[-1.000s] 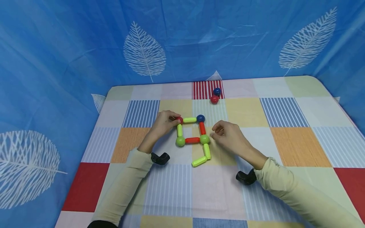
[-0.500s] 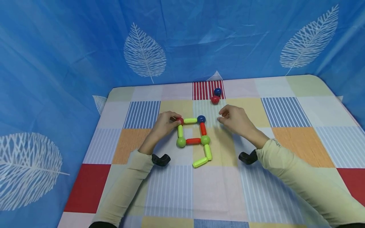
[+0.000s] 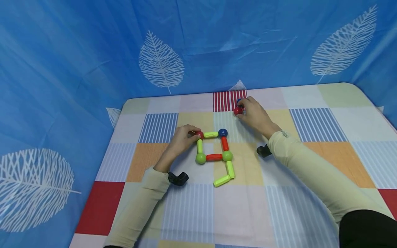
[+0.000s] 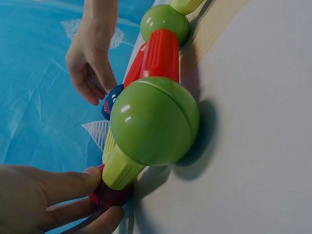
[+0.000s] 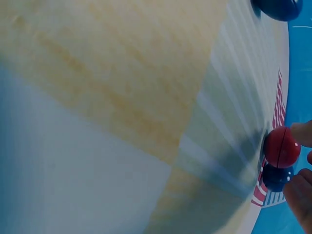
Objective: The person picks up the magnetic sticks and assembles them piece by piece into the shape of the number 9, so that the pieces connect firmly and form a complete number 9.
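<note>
My left hand (image 3: 181, 141) pinches a red ball (image 4: 109, 195) at the far left corner of a frame of coloured rods and balls. The frame has a blue ball (image 3: 222, 133), two green balls (image 3: 200, 158), red rods (image 3: 214, 157) and yellow-green rods (image 3: 211, 134). Two yellow-green rods (image 3: 221, 181) trail from its near right corner. Farther back, my right hand (image 3: 255, 115) reaches around a loose red ball (image 5: 282, 147), thumb and fingers spread apart. A second blue ball (image 5: 278, 177) sits against it, partly hidden by the fingers in the head view.
A patchwork cloth (image 3: 238, 213) covers the table. Behind it hangs a blue curtain (image 3: 217, 44) with white leaf prints. Black wrist cameras (image 3: 178, 178) jut out near both wrists, close above the cloth.
My right hand has moved from beside the frame's near right corner away to the loose red and blue balls. The left hand keeps its hold on the corner ball.
</note>
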Available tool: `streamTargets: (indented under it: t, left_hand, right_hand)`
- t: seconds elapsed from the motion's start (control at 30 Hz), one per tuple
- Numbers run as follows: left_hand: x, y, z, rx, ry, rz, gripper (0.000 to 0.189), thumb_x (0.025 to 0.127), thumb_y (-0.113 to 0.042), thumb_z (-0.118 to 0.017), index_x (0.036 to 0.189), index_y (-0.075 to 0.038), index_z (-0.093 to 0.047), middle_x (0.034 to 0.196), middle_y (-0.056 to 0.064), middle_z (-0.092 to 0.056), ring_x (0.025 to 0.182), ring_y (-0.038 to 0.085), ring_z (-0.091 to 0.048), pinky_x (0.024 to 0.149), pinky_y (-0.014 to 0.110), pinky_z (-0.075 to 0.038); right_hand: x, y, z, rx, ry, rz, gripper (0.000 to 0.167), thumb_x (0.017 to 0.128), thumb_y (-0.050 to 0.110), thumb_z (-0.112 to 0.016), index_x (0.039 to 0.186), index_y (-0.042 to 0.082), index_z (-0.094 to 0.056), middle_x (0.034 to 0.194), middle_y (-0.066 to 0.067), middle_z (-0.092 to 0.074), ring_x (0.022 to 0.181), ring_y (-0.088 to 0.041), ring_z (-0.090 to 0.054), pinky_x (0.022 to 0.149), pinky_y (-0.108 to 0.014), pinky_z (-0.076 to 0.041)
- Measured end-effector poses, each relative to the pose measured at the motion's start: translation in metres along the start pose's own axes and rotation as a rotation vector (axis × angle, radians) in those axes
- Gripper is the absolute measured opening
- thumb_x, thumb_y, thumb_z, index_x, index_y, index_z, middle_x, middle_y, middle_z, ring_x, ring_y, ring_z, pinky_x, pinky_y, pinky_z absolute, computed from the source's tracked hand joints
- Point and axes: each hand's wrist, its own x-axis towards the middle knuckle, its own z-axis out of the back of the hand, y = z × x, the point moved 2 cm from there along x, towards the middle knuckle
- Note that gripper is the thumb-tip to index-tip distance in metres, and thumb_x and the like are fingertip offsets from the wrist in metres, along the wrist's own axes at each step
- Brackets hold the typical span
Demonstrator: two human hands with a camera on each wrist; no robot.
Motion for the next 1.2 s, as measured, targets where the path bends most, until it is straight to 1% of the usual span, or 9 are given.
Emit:
streamTargets:
  t: [0.13, 0.27, 0.4, 0.5, 0.6, 0.73, 0.87, 1.0, 1.2]
  left_hand:
    - [0.005, -0.007, -0.003, 0.014, 0.019, -0.025, 0.024, 0.092, -0.005, -0.068, 0.115, 0.002, -0.07, 0.112, 0.015, -0.068, 0.098, 0.025, -0.064, 0.081, 0.034, -0.055]
    - [0.013, -0.015, 0.001, 0.026, 0.065, -0.012, 0.026, 0.092, -0.006, -0.068, 0.116, 0.003, -0.069, 0.114, 0.016, -0.067, 0.099, 0.027, -0.065, 0.08, 0.035, -0.055]
    - [0.026, -0.027, 0.008, 0.03, 0.074, -0.007, 0.029, 0.093, -0.011, -0.067, 0.119, 0.004, -0.068, 0.117, 0.017, -0.067, 0.103, 0.03, -0.064, 0.084, 0.039, -0.055]
    - [0.041, -0.039, 0.007, 0.045, 0.052, -0.045, 0.029, 0.095, -0.013, -0.065, 0.12, 0.003, -0.067, 0.115, 0.016, -0.069, 0.103, 0.029, -0.063, 0.086, 0.04, -0.053]
    - [0.06, -0.051, 0.001, 0.059, 0.049, -0.083, 0.028, 0.097, -0.015, -0.063, 0.118, 0.002, -0.068, 0.111, 0.014, -0.07, 0.099, 0.027, -0.064, 0.083, 0.038, -0.054]
    - [0.083, -0.062, -0.014, 0.058, 0.059, -0.118, 0.024, 0.097, -0.013, -0.062, 0.115, 0.001, -0.07, 0.107, 0.012, -0.071, 0.096, 0.025, -0.065, 0.081, 0.034, -0.053]
    - [0.104, -0.069, -0.03, 0.051, 0.073, -0.129, 0.024, 0.096, -0.012, -0.063, 0.116, -0.001, -0.07, 0.108, 0.01, -0.072, 0.098, 0.022, -0.064, 0.082, 0.032, -0.052]
    - [0.119, -0.077, -0.042, 0.06, 0.1, -0.125, 0.025, 0.097, -0.014, -0.062, 0.117, -0.002, -0.07, 0.111, 0.009, -0.071, 0.102, 0.022, -0.063, 0.083, 0.032, -0.052]
    - [0.133, -0.087, -0.05, 0.066, 0.151, -0.107, 0.025, 0.096, -0.011, -0.063, 0.118, -0.001, -0.069, 0.115, 0.012, -0.069, 0.107, 0.023, -0.063, 0.089, 0.034, -0.051]
  right_hand:
    - [-0.006, -0.005, 0.003, 0.018, -0.032, -0.019, 0.038, 0.088, 0.006, -0.07, 0.121, -0.007, -0.057, 0.117, -0.022, -0.053, 0.106, -0.035, -0.053, 0.095, -0.049, -0.045]
    - [-0.018, 0.0, 0.001, 0.092, -0.035, 0.016, 0.035, 0.09, 0.008, -0.068, 0.12, -0.006, -0.059, 0.116, -0.021, -0.056, 0.107, -0.035, -0.055, 0.094, -0.048, -0.046]
    - [-0.031, 0.015, -0.01, 0.17, 0.058, 0.104, 0.037, 0.093, 0.018, -0.067, 0.124, -0.002, -0.06, 0.119, -0.017, -0.061, 0.109, -0.032, -0.058, 0.095, -0.047, -0.048]
    - [-0.038, 0.023, -0.019, 0.216, 0.14, 0.16, 0.037, 0.094, 0.022, -0.066, 0.125, 0.002, -0.062, 0.118, -0.013, -0.064, 0.107, -0.027, -0.061, 0.093, -0.044, -0.049]
    - [-0.042, 0.027, -0.027, 0.246, 0.172, 0.186, 0.032, 0.093, 0.018, -0.067, 0.121, 0.002, -0.066, 0.115, -0.011, -0.066, 0.102, -0.024, -0.062, 0.091, -0.042, -0.051]
    - [-0.045, 0.028, -0.034, 0.277, 0.156, 0.189, 0.026, 0.091, 0.009, -0.068, 0.116, 0.002, -0.069, 0.112, -0.01, -0.068, 0.101, -0.023, -0.063, 0.09, -0.041, -0.051]
    - [-0.047, 0.03, -0.038, 0.296, 0.146, 0.171, 0.025, 0.091, 0.009, -0.069, 0.115, 0.003, -0.07, 0.112, -0.009, -0.069, 0.103, -0.022, -0.064, 0.091, -0.04, -0.052]
    - [-0.049, 0.032, -0.039, 0.292, 0.138, 0.168, 0.024, 0.09, 0.01, -0.07, 0.113, 0.002, -0.071, 0.111, -0.008, -0.07, 0.103, -0.022, -0.064, 0.091, -0.039, -0.052]
    - [-0.052, 0.033, -0.037, 0.279, 0.115, 0.183, 0.023, 0.091, 0.012, -0.07, 0.112, 0.004, -0.072, 0.112, -0.008, -0.07, 0.104, -0.021, -0.064, 0.091, -0.038, -0.051]
